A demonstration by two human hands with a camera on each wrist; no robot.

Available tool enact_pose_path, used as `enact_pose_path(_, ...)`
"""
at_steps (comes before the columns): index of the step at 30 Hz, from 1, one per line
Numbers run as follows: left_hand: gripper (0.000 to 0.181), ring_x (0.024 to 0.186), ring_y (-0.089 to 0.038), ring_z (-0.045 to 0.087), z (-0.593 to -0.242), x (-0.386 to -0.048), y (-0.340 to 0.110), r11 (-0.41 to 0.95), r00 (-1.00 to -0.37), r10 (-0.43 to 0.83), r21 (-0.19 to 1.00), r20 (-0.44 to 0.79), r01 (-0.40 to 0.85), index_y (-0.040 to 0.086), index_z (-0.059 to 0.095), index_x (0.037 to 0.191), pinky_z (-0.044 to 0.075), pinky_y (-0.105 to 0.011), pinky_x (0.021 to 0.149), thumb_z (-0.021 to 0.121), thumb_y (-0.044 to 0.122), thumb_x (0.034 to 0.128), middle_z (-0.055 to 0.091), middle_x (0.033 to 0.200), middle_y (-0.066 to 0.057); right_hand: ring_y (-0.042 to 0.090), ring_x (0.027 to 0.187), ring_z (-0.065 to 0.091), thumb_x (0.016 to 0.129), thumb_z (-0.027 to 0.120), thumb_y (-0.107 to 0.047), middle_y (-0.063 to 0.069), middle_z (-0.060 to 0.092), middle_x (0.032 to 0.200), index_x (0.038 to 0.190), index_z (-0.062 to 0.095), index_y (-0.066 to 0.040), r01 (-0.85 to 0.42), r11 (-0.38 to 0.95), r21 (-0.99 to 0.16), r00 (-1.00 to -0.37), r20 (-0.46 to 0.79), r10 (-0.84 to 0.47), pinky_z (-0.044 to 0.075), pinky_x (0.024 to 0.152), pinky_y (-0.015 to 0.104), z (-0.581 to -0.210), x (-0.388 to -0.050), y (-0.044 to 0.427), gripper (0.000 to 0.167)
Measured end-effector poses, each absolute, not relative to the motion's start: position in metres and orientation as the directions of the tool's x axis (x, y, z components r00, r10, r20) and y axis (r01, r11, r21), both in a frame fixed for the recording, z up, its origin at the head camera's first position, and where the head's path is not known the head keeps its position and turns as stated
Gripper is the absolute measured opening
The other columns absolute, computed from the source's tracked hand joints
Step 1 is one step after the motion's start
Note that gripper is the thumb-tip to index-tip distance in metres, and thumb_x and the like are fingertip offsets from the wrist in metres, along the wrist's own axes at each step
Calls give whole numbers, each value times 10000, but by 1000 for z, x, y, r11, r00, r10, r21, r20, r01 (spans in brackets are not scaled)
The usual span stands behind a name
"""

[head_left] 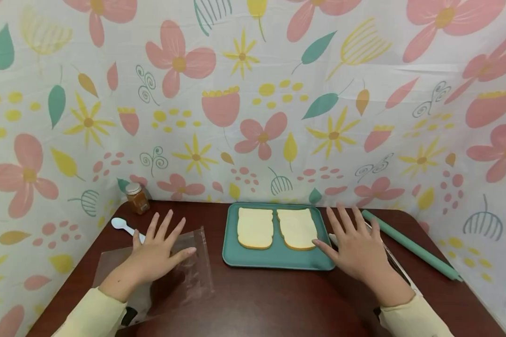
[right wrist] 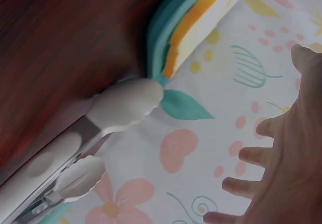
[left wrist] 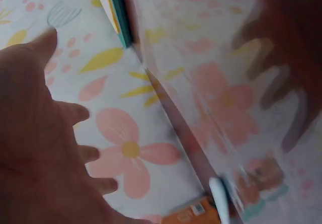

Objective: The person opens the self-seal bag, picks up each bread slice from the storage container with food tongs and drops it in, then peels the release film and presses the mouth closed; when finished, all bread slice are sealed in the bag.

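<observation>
Hovering both hands, palms down, fingers spread and straight, both released; clock directions per head view. Left hand point(head_left: 156, 255) is over the clear bag point(head_left: 196, 281), fingers toward 1 o'clock, thumb toward 2. Bag lies flat on the dark table point(head_left: 257, 299) at 8 to 9 o'clock from the green tray point(head_left: 278, 262); its 3 o'clock edge runs near 12–6. Can't tell the bag's long axis, hand and sleeve cover part of it. White spoon point(head_left: 120, 223) sits just beyond the left hand, bowl toward 10, handle toward 4, running out of sight behind the fingers. Jar point(head_left: 138, 200) stands upright near the bowl, at its 1 o'clock. Right hand point(head_left: 358, 248) is above the tongs point(right wrist: 68, 146), fingers toward 11, thumb toward 10 and overlapping the tray's corner in view. Tongs at tray's 4 o'clock, long axis roughly 11–5, pale scalloped heads toward 11, arms spread; right wrist view puts one head right by the tray corner, contact unclear. Tray's long axis is 9–3, left bread slice point(head_left: 255, 228) and right bread slice point(head_left: 296, 227) side by side on it. Green rod point(head_left: 411, 245) at tray's 3 o'clock, axis 10–4.
</observation>
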State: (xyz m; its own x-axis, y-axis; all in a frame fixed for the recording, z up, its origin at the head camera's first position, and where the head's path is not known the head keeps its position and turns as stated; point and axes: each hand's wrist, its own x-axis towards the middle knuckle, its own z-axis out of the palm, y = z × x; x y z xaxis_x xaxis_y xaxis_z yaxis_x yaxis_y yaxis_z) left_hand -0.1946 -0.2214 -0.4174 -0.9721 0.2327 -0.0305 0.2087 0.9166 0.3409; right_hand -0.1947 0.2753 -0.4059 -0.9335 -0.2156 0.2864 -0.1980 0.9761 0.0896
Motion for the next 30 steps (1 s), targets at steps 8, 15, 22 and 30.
enact_pose_path(8, 895, 1634, -582, -40, -427, -189, -239, 929, -911, 275, 329, -308, 169, 303, 268, 1714, 45, -1008, 1033, 530, 766, 994, 9, 1825, -145, 470, 1566, 346, 1019, 556, -707, 188, 366, 1723, 1689, 333, -130, -269, 959, 92, -907, 312, -284, 367, 1169, 772, -397, -190, 266, 912)
enact_pose_path(15, 941, 1615, -624, 4, -431, -187, -245, 946, -905, 255, 282, -341, 160, 333, 263, 1712, 113, -1037, 955, 565, 800, 954, 30, 1822, -155, 483, 1578, 328, 1036, 525, -704, 186, 344, 1737, 1707, 288, -151, -295, 954, 60, -914, 272, -300, 339, 1187, 788, -391, -187, 256, 901)
enact_pose_path(22, 885, 1605, -641, 17, -433, -184, -247, 951, -896, 247, 268, -368, 152, 328, 301, 1701, 118, -1033, 965, 555, 768, 977, 88, 1816, -161, 484, 1573, 350, 1047, 496, -709, 174, 333, 1747, 1723, 245, -201, -305, 951, 41, -919, 251, -306, 380, 1152, 781, -392, -183, 247, 882)
enact_pose_path(30, 793, 1612, -624, 65, -438, -182, -248, 952, -899, 261, 250, -351, 178, 335, 306, 1699, 156, -1026, 969, 498, 717, 1031, 113, 1817, -145, 467, 1580, 365, 1068, 472, -686, 143, 321, 1758, 1708, 295, -179, -336, 942, -6, -921, 211, -328, 436, 1131, 706, -399, -180, 237, 835)
